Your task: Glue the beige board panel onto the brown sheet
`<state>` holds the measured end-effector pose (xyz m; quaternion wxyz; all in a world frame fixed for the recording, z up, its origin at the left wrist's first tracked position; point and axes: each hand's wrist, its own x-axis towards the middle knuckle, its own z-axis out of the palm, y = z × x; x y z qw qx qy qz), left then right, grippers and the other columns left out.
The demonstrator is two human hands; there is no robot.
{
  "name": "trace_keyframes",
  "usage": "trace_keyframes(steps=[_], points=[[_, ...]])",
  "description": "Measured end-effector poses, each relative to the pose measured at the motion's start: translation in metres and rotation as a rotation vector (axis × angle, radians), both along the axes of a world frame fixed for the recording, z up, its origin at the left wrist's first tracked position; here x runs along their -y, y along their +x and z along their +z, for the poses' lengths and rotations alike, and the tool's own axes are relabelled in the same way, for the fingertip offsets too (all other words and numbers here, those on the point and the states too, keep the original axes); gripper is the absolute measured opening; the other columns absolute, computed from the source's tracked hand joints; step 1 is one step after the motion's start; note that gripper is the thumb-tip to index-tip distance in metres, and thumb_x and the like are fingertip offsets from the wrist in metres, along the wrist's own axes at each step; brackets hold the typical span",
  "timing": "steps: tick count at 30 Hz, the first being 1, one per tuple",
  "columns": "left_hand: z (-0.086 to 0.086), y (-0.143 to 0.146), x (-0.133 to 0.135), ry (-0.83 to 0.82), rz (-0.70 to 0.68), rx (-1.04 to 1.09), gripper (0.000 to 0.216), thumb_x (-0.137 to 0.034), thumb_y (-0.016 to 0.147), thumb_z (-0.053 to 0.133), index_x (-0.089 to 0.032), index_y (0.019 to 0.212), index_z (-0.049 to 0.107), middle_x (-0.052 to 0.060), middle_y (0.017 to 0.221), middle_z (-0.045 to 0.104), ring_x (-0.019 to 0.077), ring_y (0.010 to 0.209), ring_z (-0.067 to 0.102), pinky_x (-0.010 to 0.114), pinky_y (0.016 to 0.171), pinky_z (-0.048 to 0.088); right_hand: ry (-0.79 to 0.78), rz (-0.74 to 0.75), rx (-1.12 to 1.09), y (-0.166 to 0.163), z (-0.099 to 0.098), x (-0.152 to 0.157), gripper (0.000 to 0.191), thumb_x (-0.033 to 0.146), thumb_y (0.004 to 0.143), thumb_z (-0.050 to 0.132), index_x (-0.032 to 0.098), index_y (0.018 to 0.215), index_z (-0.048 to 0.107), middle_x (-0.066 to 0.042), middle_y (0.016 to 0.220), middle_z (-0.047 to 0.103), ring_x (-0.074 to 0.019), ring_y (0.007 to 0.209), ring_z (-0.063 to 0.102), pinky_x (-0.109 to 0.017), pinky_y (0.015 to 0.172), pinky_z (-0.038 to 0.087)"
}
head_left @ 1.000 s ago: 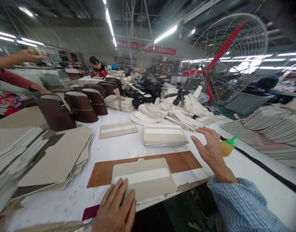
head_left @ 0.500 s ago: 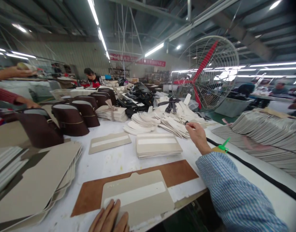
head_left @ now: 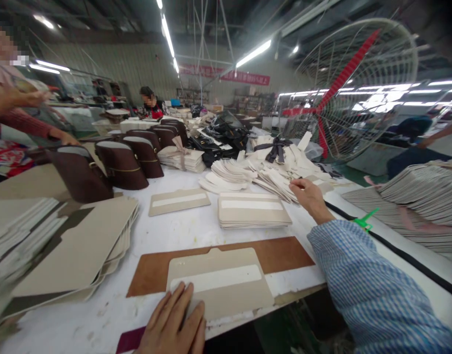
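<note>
My left hand (head_left: 176,319) lies flat with fingers stretched on the lower left of a beige panel (head_left: 240,297) that has a white strip across it. Beneath that panel, a brown leather piece (head_left: 292,255) sticks out on both sides. My right hand (head_left: 310,196) is out over the far right of the table, thumb and forefinger pinched together beside a pile of cream strips (head_left: 272,182). A small dark bit shows at its fingertips; what it is I cannot make out. Nearby are a stack of beige panels (head_left: 253,216) and a single beige panel (head_left: 180,201).
Dark brown bag bodies (head_left: 121,164) stand in a row at the left, behind large beige sheets (head_left: 71,255). A green nozzle (head_left: 366,220) shows beside my right sleeve. Grey stacked pieces (head_left: 425,196) and a big fan (head_left: 354,93) are at the right. A co-worker's arm (head_left: 38,125) reaches in at far left.
The view has swung left and tilted down a little. My left hand stays on the beige panel, and my right hand stays pinched near the cream strips.
</note>
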<state>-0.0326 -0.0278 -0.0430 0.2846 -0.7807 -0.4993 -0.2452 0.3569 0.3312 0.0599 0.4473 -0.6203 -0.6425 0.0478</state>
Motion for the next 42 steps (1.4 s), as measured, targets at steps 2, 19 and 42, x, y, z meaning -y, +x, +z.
trace_keyframes(steps=[2, 19, 42], points=[[0.01, 0.013, 0.006, -0.078, 0.032, 0.09, 0.024, -0.025, 0.097, 0.058, -0.026, 0.115, 0.074, 0.011, 0.136, 0.073, 0.029, 0.127, 0.068, 0.044, 0.103, 0.058, -0.065, -0.029, 0.014, 0.002, 0.001, 0.006, 0.018, 0.031, 0.083, 0.067, 0.019, 0.093, 0.077, -0.008, 0.094, 0.075, -0.0245, 0.086, 0.063, -0.04, 0.086, 0.048], [0.029, 0.033, 0.013, -0.213, 0.082, 0.25, 0.024, -0.023, 0.1, 0.054, -0.021, 0.113, 0.075, 0.016, 0.135, 0.072, 0.0318, 0.131, 0.066, 0.053, 0.107, 0.058, -0.161, -0.062, 0.072, -0.016, 0.018, 0.034, 0.025, 0.026, 0.09, 0.076, 0.012, 0.109, 0.083, -0.009, 0.083, 0.072, -0.0136, 0.062, 0.048, -0.038, 0.071, 0.038], [-0.012, -0.015, -0.004, 0.036, -0.057, -0.089, 0.03, -0.026, 0.092, 0.066, -0.026, 0.121, 0.074, 0.013, 0.135, 0.072, 0.0278, 0.125, 0.069, 0.04, 0.118, 0.046, -0.194, -0.167, 0.175, 0.018, -0.015, -0.019, 0.023, 0.036, 0.101, 0.069, 0.016, 0.112, 0.071, -0.006, 0.111, 0.072, -0.0225, 0.102, 0.069, -0.045, 0.095, 0.056]])
